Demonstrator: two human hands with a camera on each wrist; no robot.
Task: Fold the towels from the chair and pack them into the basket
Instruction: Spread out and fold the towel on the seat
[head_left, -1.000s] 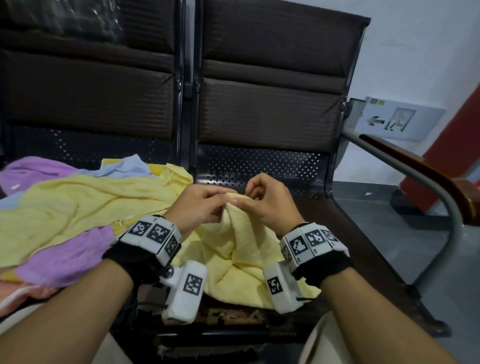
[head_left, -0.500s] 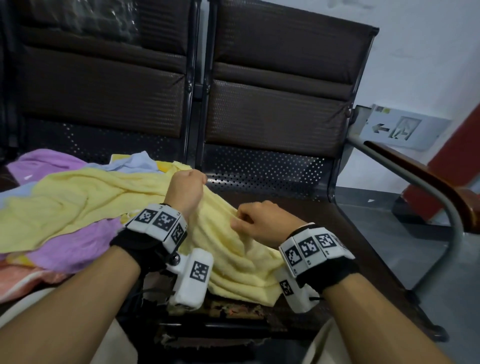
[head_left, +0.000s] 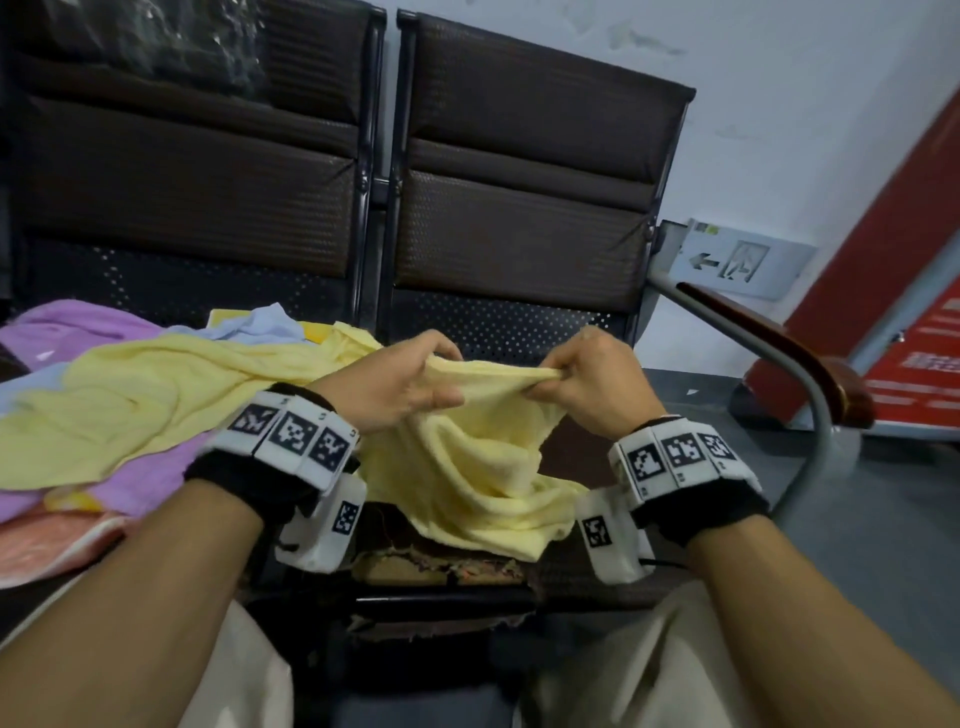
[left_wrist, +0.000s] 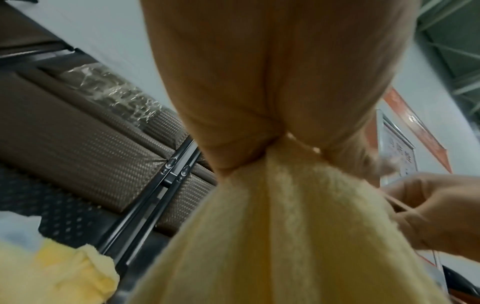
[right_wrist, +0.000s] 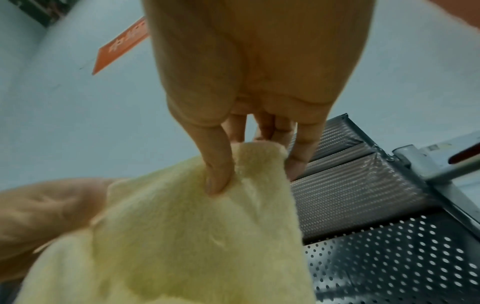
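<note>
A pale yellow terry towel (head_left: 467, 467) hangs between both hands above the right-hand seat of a row of dark brown padded chairs (head_left: 519, 228), its top edge stretched nearly level and its lower part draped in loose folds onto the worn front edge of that seat. The left hand (head_left: 395, 384) grips the towel's upper edge at one end, fingers curled round a bunched fold; in the left wrist view the cloth (left_wrist: 285, 236) fans out downward from the closed fist (left_wrist: 272, 82). The right hand (head_left: 592, 384) pinches the other end of the same edge, and the right wrist view shows its thumb (right_wrist: 218, 170) pressed into the cloth (right_wrist: 182, 236) with the fingers closed behind a corner. The two hands are apart, level with each other, in front of the perforated metal panel (head_left: 498, 322) under the backrest. On the left-hand seat lies a loose heap of more towels (head_left: 130, 405), yellow, lilac, light blue and pink, overlapping one another. To the right a grey metal armrest with a brown wooden top (head_left: 779, 343) curves down, and a white sign with an arrow (head_left: 737, 260) is fixed low on the pale wall.
</note>
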